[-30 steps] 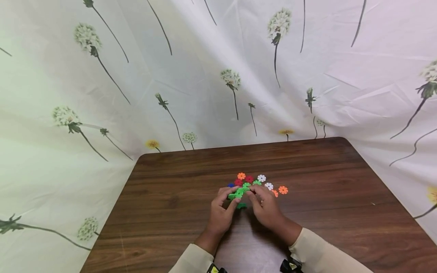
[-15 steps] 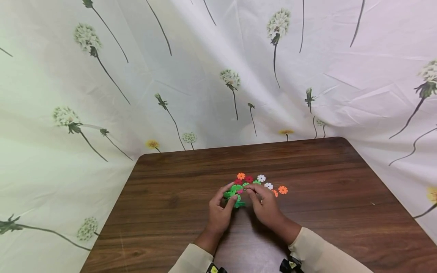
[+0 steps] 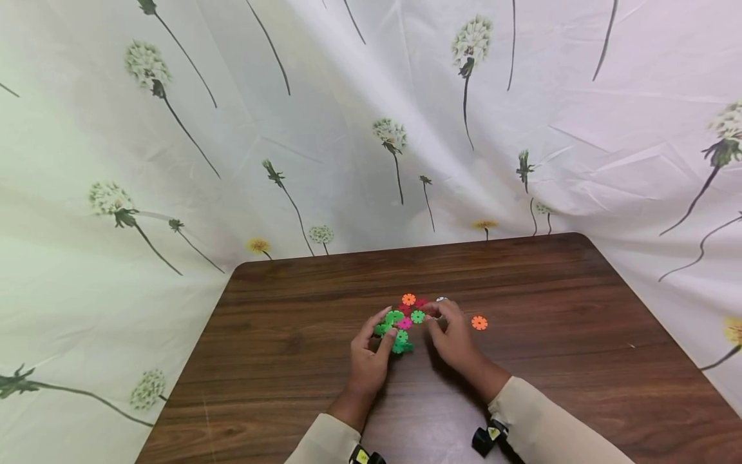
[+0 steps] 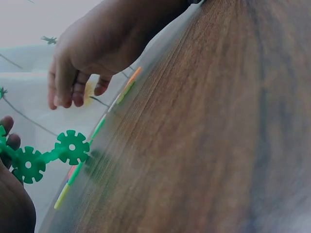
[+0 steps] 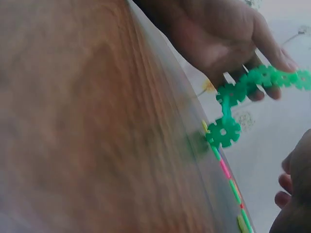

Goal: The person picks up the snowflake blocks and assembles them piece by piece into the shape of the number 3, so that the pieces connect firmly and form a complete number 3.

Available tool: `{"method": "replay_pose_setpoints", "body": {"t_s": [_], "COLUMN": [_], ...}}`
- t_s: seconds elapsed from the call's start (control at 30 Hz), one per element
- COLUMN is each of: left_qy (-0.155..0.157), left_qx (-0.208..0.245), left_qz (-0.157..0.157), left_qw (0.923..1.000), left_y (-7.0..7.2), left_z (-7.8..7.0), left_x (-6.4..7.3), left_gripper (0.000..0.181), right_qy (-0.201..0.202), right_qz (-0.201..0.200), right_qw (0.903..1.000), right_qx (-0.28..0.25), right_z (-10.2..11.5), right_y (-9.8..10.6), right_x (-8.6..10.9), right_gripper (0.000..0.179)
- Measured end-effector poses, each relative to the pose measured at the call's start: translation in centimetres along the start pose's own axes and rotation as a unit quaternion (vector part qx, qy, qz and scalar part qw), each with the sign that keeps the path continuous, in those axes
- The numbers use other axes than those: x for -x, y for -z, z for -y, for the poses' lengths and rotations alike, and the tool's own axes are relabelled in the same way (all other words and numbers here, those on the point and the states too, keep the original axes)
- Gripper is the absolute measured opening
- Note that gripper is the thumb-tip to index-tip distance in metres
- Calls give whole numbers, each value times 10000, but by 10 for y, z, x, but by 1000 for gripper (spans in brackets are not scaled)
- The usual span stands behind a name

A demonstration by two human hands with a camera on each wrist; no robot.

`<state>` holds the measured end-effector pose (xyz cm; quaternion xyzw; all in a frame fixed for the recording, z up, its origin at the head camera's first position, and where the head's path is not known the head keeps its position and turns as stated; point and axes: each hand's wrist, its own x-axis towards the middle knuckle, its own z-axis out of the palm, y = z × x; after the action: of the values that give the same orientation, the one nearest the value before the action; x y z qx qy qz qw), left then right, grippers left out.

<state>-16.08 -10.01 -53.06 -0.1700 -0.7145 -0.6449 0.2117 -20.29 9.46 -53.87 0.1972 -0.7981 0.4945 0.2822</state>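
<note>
My left hand (image 3: pixel 369 364) pinches a linked chain of green notched plastic discs (image 5: pixel 265 76) between thumb and fingers. The chain bends, and its lower end (image 4: pixel 72 147) hangs close over the table in the left wrist view. My right hand (image 3: pixel 455 335) is off to the right of the chain, above loose discs. Its fingers hang loosely curled with nothing between them in the left wrist view. A loose green disc (image 3: pixel 417 316) and a pink disc (image 3: pixel 404 323) lie between the hands. Part of the chain is hidden behind the left fingers.
Beyond the hands lie an orange disc (image 3: pixel 408 299) and red discs (image 3: pixel 421 303). Another orange disc (image 3: pixel 479 323) lies right of the right hand, which partly covers a white disc (image 3: pixel 442 299). The brown wooden table (image 3: pixel 278 386) ends at a flower-print curtain (image 3: pixel 348 161).
The right hand has let go of the green chain and moved slightly right and away, over the loose discs. The left hand has shifted left with the chain, uncovering a pink disc.
</note>
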Motion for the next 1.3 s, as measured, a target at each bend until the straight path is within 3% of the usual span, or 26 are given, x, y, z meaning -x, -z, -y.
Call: {"method": "replay_pose_setpoints", "body": {"t_s": [0.17,0.3,0.43,0.67,0.93,1.3], "left_qy": [-67,-88,-190,-537,-477,-482], "left_qx": [-45,-121,-179,-203,-210,-337], "left_qz": [-99,-89,-20,51,75,81], "left_qw": [9999,9998,9997,9983,9986,9982], "left_y": [0,1,1,1,2,3], "left_z": [1,2,3,6,4,4], "left_x": [0,1,1,0,0,1], "left_gripper": [39,40,43,49,49,53], "right_qy": [-519,-1043,-1261,-1263,-1153,-1066], "right_qz": [170,436,772,1093,1687,1949], "right_qw": [9965,9880,9802,9724,9644,9618], "right_qx": [630,1051,1315,1627,1679,1598], "right_z": [-10,-11,-12,-21,-27,-33], "right_y": [3,8,11,14,22,29], "right_x": [-7,-10,-13,-19,-27,-31], "right_gripper": [21,23,28,35,34,32]}}
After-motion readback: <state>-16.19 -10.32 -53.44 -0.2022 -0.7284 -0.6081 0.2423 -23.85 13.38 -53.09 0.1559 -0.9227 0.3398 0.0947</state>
